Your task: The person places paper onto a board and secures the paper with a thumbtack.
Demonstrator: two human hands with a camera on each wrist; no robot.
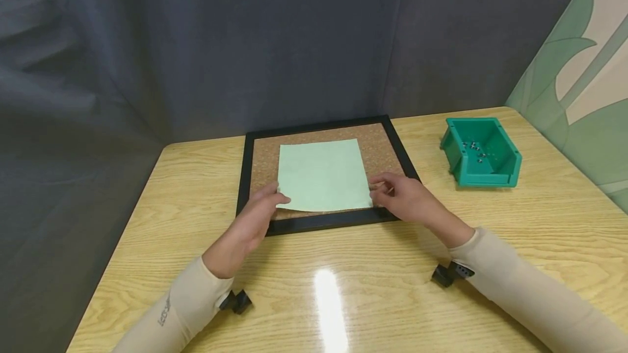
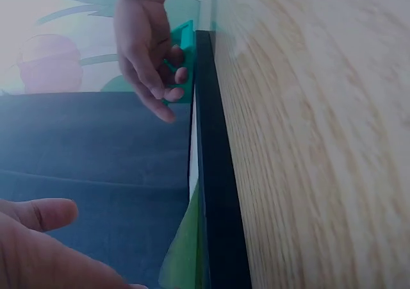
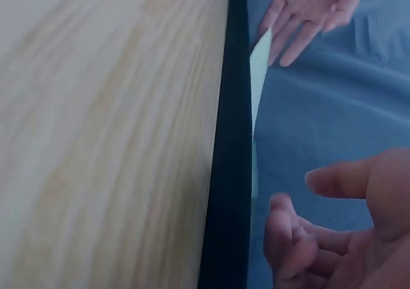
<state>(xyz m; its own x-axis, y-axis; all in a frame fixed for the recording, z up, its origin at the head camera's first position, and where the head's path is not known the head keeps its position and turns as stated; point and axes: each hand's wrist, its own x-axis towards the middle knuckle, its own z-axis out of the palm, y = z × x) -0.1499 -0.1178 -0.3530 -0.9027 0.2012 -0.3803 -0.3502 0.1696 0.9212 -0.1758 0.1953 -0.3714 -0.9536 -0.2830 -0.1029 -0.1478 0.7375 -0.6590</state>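
Observation:
A pale green sheet of paper (image 1: pixel 324 176) lies on a black-framed cork board (image 1: pixel 267 163). My left hand (image 1: pixel 252 218) is at the paper's near left corner, its thumb above the sheet. The right wrist view shows that left hand (image 3: pixel 311 13) with its fingers extended beside the raised paper edge (image 3: pixel 259 68). At the near right corner is my right hand (image 1: pixel 404 196), fingers loosely bent. In the right wrist view, the right hand's thumb (image 3: pixel 343 179) stands apart from its fingers, with nothing visible between them. Whether either hand touches the paper is hard to tell.
On the table (image 1: pixel 382 282), right of the board, stands a green plastic bin (image 1: pixel 488 180) with several small metallic pieces (image 1: pixel 473 146) inside. A dark cloth (image 1: pixel 275 42) hangs behind the table and along its left side. A patterned wall (image 1: pixel 589 86) borders the right.

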